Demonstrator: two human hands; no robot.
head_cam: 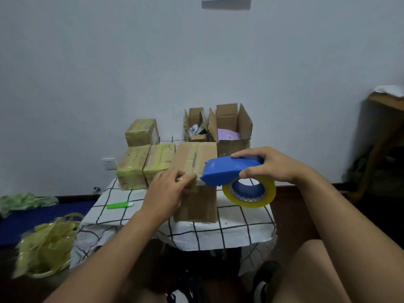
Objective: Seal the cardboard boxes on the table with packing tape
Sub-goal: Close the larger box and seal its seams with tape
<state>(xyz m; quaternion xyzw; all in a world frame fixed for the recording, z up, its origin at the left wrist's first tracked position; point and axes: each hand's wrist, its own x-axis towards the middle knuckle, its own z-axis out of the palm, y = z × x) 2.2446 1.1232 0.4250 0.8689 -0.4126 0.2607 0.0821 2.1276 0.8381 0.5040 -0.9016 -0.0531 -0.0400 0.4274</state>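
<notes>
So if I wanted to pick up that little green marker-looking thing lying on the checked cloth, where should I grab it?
Probably pinch the green pen-like object across its middle, coming straight down from above. It lies flat on the checked cloth, long and thin, with bare cloth along both long sides, so fingers fit either side. The left hand is nearer but presses on the brown box.

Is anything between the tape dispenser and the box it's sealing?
Nothing visible. The dispenser, gripped by the right hand, has its front edge at the box top's near edge, where the left hand presses beside it, not in between.
</notes>
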